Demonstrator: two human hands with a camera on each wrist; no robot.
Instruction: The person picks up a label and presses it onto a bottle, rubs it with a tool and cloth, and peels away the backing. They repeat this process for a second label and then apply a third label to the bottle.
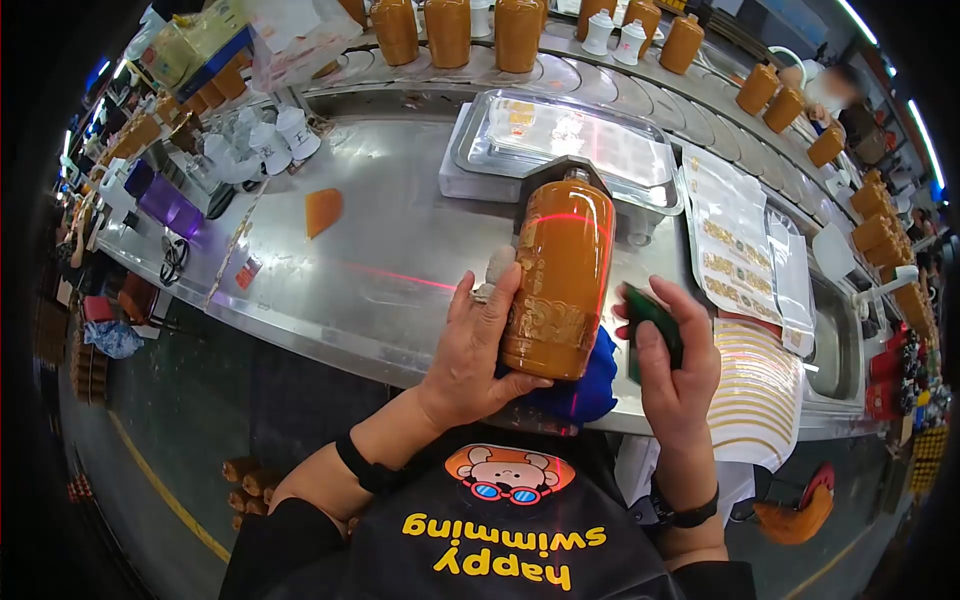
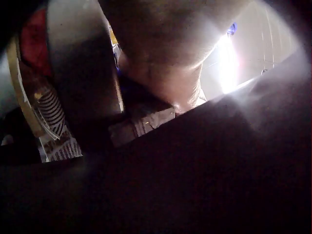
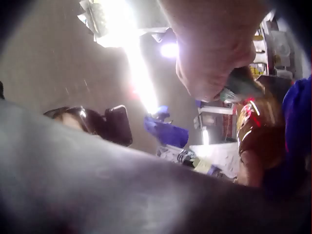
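An orange-brown glazed bottle (image 1: pixel 562 265) with raised ornament near its base leans on a dark angular stand (image 1: pixel 535 190), neck pointing away. My left hand (image 1: pixel 465 355) holds it by the lower left side, thumb beneath the base. A pale wrapping shows on one left finger. Just right of the bottle, my right hand (image 1: pixel 682 375) grips a flat dark-green piece (image 1: pixel 655 325) between thumb and fingers. In the right wrist view, the green piece (image 3: pixel 243 84) is close by the bottle (image 3: pixel 263 122). A bunched blue cloth (image 1: pixel 590 390) lies under the bottle's base. The left wrist view is mostly dark.
Clear plastic trays (image 1: pixel 570 140) stand behind the bottle. Sheets of gold decals (image 1: pixel 735 240) lie to the right, near a sink (image 1: pixel 835 350). An orange scrap (image 1: pixel 323 211) and a purple cup (image 1: pixel 165 200) are on the left. More bottles (image 1: pixel 448 35) line the conveyor (image 1: pixel 400 75).
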